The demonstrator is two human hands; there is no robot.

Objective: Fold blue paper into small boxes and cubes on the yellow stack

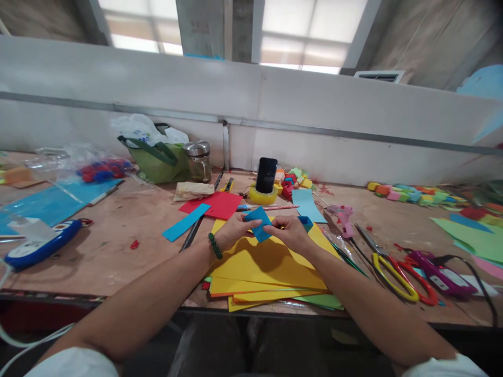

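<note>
A small blue piece of paper point(258, 224) is held up between my two hands, above a stack of yellow sheets point(267, 267). My left hand point(236, 230) pinches its left edge between thumb and fingers; a dark green bead bracelet point(214, 246) circles that wrist. At the right edge of the paper, the thumb and fingers of my right hand point(290, 230) are closed on it. Just behind my right hand stands a small folded blue paper piece point(305, 224). A blue strip point(186, 222) and a red sheet point(220, 204) lie to the left of my hands.
A phone point(266, 175) leans upright on a yellow tape roll point(262, 196). To the right lie a pink glue gun point(344, 220), large scissors point(395, 269) and a purple power strip point(442, 273). A blue-and-white power strip point(43, 245), green bag point(157, 162) and glass jar point(199, 162) are on the left.
</note>
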